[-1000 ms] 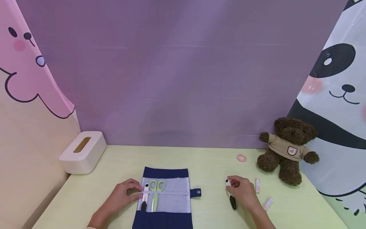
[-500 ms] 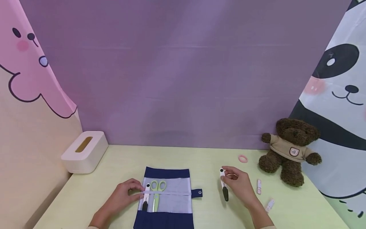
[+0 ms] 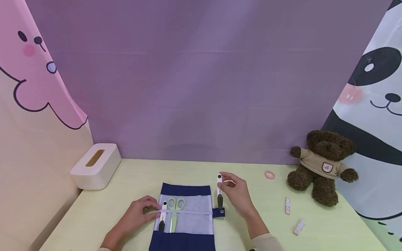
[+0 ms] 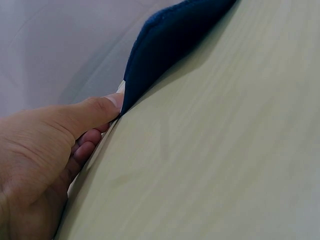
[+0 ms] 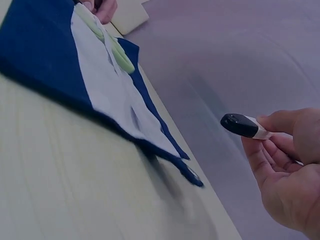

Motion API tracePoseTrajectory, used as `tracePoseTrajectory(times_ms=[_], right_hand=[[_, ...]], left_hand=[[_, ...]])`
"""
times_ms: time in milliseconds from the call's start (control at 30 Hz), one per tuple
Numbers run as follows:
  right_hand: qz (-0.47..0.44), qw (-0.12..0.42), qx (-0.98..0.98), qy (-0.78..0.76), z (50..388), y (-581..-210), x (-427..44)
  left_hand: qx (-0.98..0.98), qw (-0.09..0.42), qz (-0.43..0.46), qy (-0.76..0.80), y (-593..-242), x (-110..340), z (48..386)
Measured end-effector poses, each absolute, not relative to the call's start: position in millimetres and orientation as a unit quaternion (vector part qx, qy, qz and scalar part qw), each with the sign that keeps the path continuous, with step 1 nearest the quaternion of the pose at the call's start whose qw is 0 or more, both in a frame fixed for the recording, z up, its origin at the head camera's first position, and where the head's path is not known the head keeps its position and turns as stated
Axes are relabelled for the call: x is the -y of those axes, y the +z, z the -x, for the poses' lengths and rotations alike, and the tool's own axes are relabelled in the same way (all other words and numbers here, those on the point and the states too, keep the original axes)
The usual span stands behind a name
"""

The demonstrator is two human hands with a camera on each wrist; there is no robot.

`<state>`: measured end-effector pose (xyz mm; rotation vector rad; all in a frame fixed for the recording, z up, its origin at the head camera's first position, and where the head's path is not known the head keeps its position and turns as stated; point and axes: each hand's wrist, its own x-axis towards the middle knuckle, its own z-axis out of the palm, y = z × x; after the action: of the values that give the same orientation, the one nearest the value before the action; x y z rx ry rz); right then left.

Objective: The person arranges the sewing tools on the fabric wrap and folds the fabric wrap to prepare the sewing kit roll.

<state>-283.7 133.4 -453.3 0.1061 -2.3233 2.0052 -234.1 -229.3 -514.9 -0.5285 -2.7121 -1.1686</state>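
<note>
A navy fabric tool roll (image 3: 187, 241) with a pale lining lies unfolded at the front of the table. Green-handled scissors (image 3: 174, 215) and a slim white tool with a black end (image 3: 163, 217) sit under its elastic strap. My left hand (image 3: 138, 212) pinches the roll's left edge; in the left wrist view, the thumb (image 4: 102, 107) presses on that edge. Between thumb and fingers, my right hand (image 3: 237, 193) holds a second slim white tool with a black end (image 3: 220, 191), black end down, above the snap tab (image 3: 218, 212). In the right wrist view its black end (image 5: 240, 125) points away from the fingers.
Two small pale pink-and-white pieces (image 3: 287, 205) lie at the right, with a pink ring (image 3: 269, 175) behind them. A brown teddy bear (image 3: 325, 167) sits at the back right. At the back left stands a white tissue box (image 3: 95, 167).
My right hand has carried the white-and-black tool leftward and up, from the right of the table to the roll's tab. The left hand stays at the roll's left edge.
</note>
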Motion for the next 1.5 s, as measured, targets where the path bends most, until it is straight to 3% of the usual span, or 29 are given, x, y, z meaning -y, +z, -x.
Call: tracePoseTrajectory(times_ms=[667,1167,1500], right_hand=[[-0.074,0.017,0.740,0.669,299,-471,-62],[-0.060,0.019,0.761,0.646,304,-494,-43],[-0.058,0.034,0.764,0.642,298,-489,-40]], left_hand=[[0.901,0.068,0.174,-0.391,-516,229,235],[0.903,0.058,0.167,-0.392,-514,229,236],[0.906,0.053,0.162,-0.387,-514,229,236]])
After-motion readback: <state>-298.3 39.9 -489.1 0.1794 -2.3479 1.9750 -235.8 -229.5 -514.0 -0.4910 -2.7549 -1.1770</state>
